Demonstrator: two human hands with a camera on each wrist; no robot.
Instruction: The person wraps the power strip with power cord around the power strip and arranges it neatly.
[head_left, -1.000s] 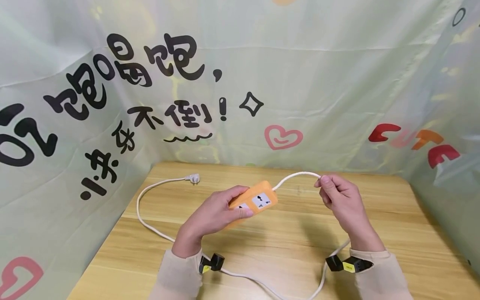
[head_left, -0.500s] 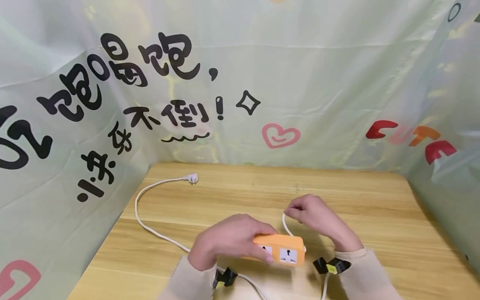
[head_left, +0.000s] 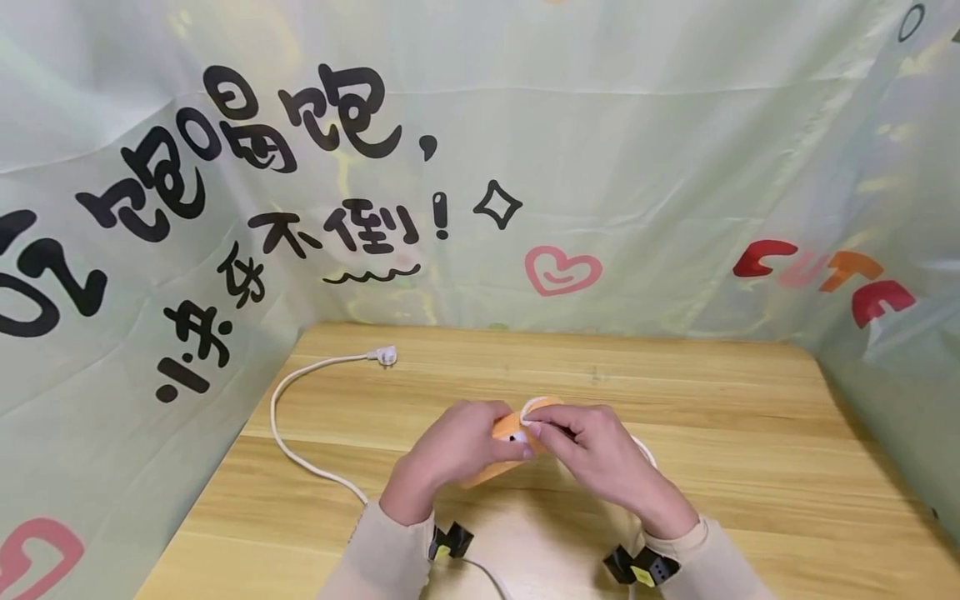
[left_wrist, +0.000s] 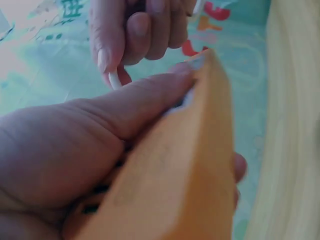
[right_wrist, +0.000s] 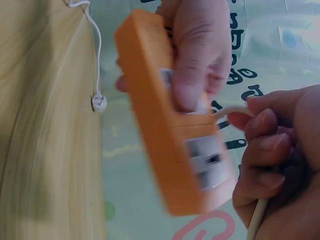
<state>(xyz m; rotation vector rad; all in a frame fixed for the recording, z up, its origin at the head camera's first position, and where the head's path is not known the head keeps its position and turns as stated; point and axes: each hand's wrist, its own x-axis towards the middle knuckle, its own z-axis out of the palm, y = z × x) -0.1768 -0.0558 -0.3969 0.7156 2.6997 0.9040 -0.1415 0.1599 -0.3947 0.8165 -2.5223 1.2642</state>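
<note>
A pale printed curtain [head_left: 645, 150] rises behind and beside a wood-grain surface [head_left: 712, 408], above which both hands meet near the middle. The left hand [head_left: 459, 446] holds an orange power strip [right_wrist: 155, 120] that appears raised off the wood, its thumb laid across the socket face and its fingers wrapped round the back. The right hand [head_left: 607, 457] pinches the white cord [head_left: 273, 408] between thumb and forefinger right beside the strip, the other fingers curled over a further length of it. The likeliest trouble is slack: the cord bends over the strip in a small loop, and if the pinch eased, that loop could spring loose. A hard pull, in turn, might twist the strip under a thumb that bears on just one part of its face. The rest of the cord passes under the left sleeve [head_left: 382, 554] and close to the right wrist camera [head_left: 641, 568], so an arm lifting or shifting could snag it and drag the plug [head_left: 386, 356], which lies at the far left, across the surface. Where the cord goes beyond the strip's edge cannot be told.
</note>
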